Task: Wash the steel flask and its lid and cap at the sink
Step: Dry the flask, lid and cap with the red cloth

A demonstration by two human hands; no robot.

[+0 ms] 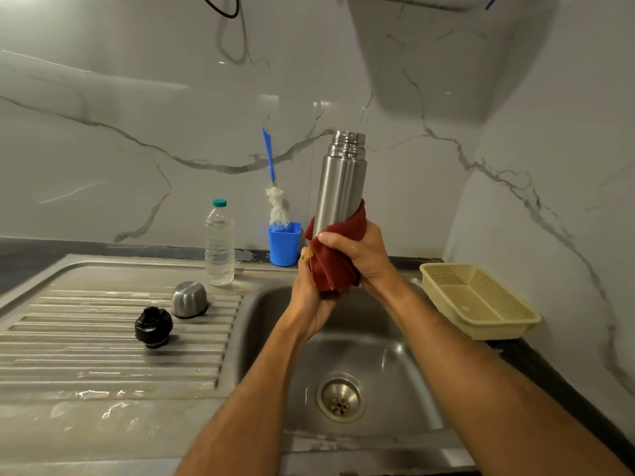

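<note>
The steel flask [340,180] stands upright in the air above the sink basin [385,355], its open threaded mouth on top. A dark red cloth [335,259] is wrapped round its lower part. My right hand [360,249] grips the cloth against the flask from the right. My left hand [311,297] holds the flask's bottom end and the hanging cloth from below; the base itself is hidden. The steel cap [189,298] sits mouth-down on the ribbed drainboard [103,338]. The black lid [153,326] lies just in front of it.
A clear water bottle [220,243] with a teal top stands at the back of the drainboard. A blue cup [284,243] holds a bottle brush [273,187]. A beige plastic basket [477,300] sits right of the sink. Marble walls close in behind and to the right.
</note>
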